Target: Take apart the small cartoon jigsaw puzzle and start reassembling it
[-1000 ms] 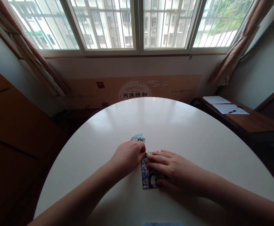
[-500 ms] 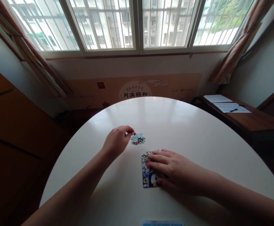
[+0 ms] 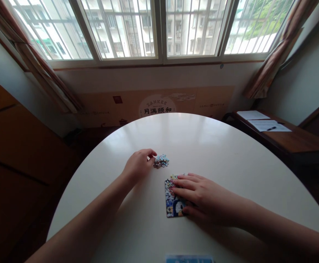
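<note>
A small pile of loose jigsaw pieces [image 3: 162, 161], pale blue, white and brown, lies near the middle of the white table. At its left edge is my left hand [image 3: 139, 163], with thumb and index finger curved and a gap between them. I see no piece held there. Closer to me lies a partly assembled jigsaw puzzle [image 3: 170, 200], dark blue with many coloured figures and an uneven far edge. My right hand [image 3: 199, 191] rests flat over its right part, fingers stretched out, hiding much of the picture.
The round white table [image 3: 115, 146] fills the foreground. A light-blue printed item [image 3: 189, 259] is cut off at the bottom edge. To the right, papers [image 3: 269, 125] and a pen [image 3: 271, 128] lie on a brown wooden desk [image 3: 307, 140]. Barred windows stand behind.
My left hand has shifted slightly down and right at the pile, and its thumb and index finger are a little further apart. The right hand stays on the puzzle.
</note>
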Available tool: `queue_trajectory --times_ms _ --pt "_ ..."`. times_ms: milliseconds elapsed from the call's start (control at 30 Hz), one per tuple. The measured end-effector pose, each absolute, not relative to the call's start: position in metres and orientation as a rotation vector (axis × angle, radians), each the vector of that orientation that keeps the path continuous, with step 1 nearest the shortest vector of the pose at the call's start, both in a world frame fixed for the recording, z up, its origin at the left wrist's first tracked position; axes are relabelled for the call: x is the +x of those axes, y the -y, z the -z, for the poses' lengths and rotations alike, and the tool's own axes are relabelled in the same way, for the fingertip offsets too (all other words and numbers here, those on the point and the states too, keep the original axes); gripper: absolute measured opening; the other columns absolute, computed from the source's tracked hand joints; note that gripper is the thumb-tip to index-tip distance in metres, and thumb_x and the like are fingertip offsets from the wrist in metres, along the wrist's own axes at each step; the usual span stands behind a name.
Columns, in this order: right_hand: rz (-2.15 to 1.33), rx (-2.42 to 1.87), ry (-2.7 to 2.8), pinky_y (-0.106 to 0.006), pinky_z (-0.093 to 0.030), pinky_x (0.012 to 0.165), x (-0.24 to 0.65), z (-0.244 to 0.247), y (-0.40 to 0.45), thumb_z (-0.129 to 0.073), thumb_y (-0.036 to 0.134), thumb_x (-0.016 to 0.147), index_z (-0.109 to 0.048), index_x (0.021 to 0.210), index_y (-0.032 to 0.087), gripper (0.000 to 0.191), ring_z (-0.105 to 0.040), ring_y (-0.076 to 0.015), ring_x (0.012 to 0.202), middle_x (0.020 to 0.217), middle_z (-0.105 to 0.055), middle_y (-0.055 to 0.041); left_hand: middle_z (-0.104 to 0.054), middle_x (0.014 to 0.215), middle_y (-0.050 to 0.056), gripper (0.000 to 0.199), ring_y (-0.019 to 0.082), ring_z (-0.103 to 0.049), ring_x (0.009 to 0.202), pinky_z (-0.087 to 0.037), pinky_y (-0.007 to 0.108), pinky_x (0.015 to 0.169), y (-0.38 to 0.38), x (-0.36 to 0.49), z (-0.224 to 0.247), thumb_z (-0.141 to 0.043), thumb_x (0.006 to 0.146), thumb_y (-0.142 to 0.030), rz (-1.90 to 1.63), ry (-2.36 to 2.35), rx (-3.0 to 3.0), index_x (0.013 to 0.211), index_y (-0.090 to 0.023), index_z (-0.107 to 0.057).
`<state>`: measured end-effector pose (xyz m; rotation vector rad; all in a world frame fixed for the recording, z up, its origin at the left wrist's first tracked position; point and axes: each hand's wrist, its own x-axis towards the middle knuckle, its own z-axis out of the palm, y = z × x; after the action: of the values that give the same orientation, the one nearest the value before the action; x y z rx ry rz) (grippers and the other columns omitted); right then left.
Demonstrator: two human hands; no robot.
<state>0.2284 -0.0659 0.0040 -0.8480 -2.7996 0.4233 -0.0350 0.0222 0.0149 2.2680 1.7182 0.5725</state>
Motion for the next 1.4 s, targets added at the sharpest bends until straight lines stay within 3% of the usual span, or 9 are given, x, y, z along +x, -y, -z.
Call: queue_trajectory --times_ms 300,467,633,800,1400 --pt "-0.431 -0.842 2.779 -0.056 -0.033 0.119 0.228 -0.004 0.066 -0.060 0.030 0.093 -0.051 0.147 0.022 0.055 -0.048 -0.0313 0.139 0.152 -0.050 -0.0106 -0.071 0.099 0.006 0.019 0.018 -0.065 0.076 -0.050 0.031 0.073 -0.007 -0.025 -0.023 -0.054 0.093 -0.020 -0.676 -1.726 2.451 0.096 -0.019 -0.072" --pt "-0.421 -0.855 2.772 -0.055 -0.033 0.119 0.227 -0.004 0.067 -0.062 0.027 0.091 -0.051 0.147 0.022 0.058 -0.048 -0.0314 0.138 0.153 -0.050 -0.0112 -0.073 0.093 0.004 0.019 0.019 -0.067 0.080 -0.050 0.030 0.072 0.013 -0.008 -0.026 -0.056 0.093 -0.020 -0.469 -1.522 2.553 0.091 -0.022 -0.075" --pt "-0.431 -0.864 2.779 -0.055 -0.033 0.119 0.227 -0.005 0.067 -0.061 0.028 0.091 -0.051 0.147 0.021 0.057 -0.048 -0.0315 0.138 0.153 -0.049 -0.0108 -0.073 0.101 0.004 0.018 0.023 -0.068 0.091 -0.052 0.033 0.078 0.020 -0.002 -0.026 -0.058 0.091 -0.022 -0.308 -1.439 2.573 0.093 -0.024 -0.076" --pt "-0.437 -0.864 2.760 -0.056 -0.032 0.119 0.227 0.000 0.066 -0.061 0.029 0.091 -0.050 0.148 0.023 0.058 -0.048 -0.0318 0.139 0.153 -0.050 -0.0108 -0.069 0.096 0.005 0.024 0.022 -0.066 0.088 -0.051 0.033 0.076 0.019 0.000 -0.025 -0.052 0.094 -0.020 -0.178 -1.328 2.612 0.092 -0.023 -0.076" --pt "-0.463 -0.875 2.787 -0.057 -0.030 0.121 0.225 -0.003 0.067 -0.057 0.030 0.093 -0.047 0.150 0.022 0.058 -0.044 -0.0311 0.141 0.156 -0.046 -0.0086 -0.072 0.098 0.004 0.012 0.020 -0.066 0.088 -0.051 0.033 0.078 0.017 0.005 -0.021 -0.059 0.089 -0.017 -0.355 -1.341 2.459 0.090 -0.021 -0.070"
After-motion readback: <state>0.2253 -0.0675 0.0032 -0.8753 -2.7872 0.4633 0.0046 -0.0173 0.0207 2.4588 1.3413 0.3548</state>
